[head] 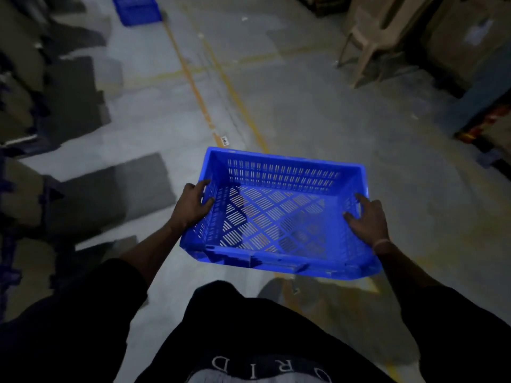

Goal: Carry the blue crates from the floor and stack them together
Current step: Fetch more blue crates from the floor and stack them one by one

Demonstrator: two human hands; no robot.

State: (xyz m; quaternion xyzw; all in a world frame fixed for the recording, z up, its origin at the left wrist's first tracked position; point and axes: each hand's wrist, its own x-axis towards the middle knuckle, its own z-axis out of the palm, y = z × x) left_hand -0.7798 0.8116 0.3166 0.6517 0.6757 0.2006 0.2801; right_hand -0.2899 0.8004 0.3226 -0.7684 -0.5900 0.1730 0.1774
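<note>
An empty blue slotted crate hangs in front of me above the grey floor, held level between both hands. My left hand grips its left wall, thumb inside and fingers outside over the rim. My right hand grips the right wall the same way, fingers curled over the edge. A second blue crate sits on the floor far ahead at the upper left, partly cut off by the frame's top.
Yellow and orange floor lines run ahead down the aisle. Cardboard boxes and dark stacks line the left side. A beige plastic chair and large cartons stand at the right.
</note>
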